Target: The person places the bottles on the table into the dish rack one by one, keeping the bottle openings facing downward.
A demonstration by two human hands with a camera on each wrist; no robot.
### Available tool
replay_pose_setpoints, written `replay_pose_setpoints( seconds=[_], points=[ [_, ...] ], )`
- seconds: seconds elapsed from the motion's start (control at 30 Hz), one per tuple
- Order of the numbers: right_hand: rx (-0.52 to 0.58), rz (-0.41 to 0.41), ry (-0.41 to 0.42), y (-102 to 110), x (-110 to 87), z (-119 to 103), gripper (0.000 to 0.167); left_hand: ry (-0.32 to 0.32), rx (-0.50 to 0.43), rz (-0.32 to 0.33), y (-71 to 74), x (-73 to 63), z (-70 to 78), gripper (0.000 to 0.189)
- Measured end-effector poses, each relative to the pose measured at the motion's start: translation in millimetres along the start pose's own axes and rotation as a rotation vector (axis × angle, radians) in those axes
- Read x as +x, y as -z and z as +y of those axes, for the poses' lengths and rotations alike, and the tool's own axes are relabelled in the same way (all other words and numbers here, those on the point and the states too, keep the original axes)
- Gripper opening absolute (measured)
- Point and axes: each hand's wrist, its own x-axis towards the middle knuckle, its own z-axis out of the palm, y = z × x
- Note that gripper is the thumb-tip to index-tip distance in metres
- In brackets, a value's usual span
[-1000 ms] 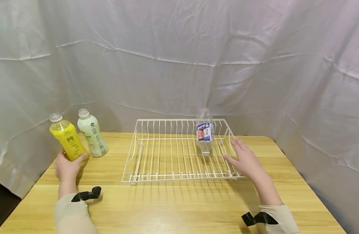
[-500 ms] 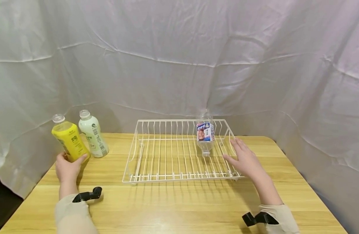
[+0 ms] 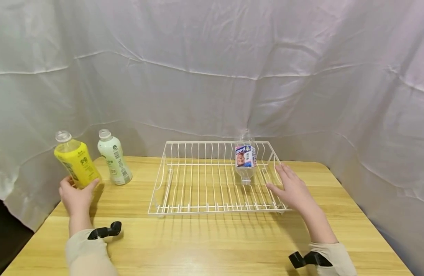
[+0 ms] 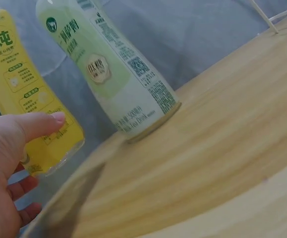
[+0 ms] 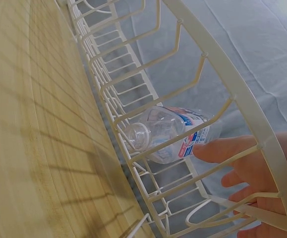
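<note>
In the head view my left hand grips a yellow drink bottle low on its body. That bottle has a clear neck, leans to the left, and shows its base raised over its shadow in the left wrist view. A pale green tea drink bottle stands just right of it, apart from it. My right hand rests at the right side of a white wire dish rack, fingers extended along the rim and thumb reaching inward. An empty clear bottle with a blue-and-pink label lies neck down in the rack, near my right thumb.
The wooden table carries everything, with its left edge close to the yellow bottle. A grey cloth curtain hangs behind and along both sides. Black camera mounts are strapped to both wrists.
The left hand has moved the yellow bottle leftward, widening the gap to the green bottle. The right hand stays at the rack's side. The head view has shifted slightly.
</note>
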Motion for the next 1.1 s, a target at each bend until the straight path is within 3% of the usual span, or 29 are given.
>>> replay_pose_setpoints(
  seconds=[0.23, 0.57, 0.87, 1.1],
  points=[
    [-0.009, 0.005, 0.006, 2, -0.7, 0, 0.084, -0.040, -0.058, 0.093, 4.6, -5.3, 24.0, 0.080],
    [-0.005, 0.006, 0.007, 5, -0.9, -2, 0.082, -0.217, -0.093, 0.214, 16.3, -24.2, 68.7, 0.069],
    [-0.006, 0.007, 0.011, 4, -0.8, -3, 0.082, -0.308, -0.060, 0.200, 25.6, -52.6, 110.4, 0.070],
    [-0.005, -0.005, 0.006, 4, -0.9, -2, 0.082, -0.516, -0.032, 0.211, 16.8, -76.5, 129.4, 0.064]
  ],
)
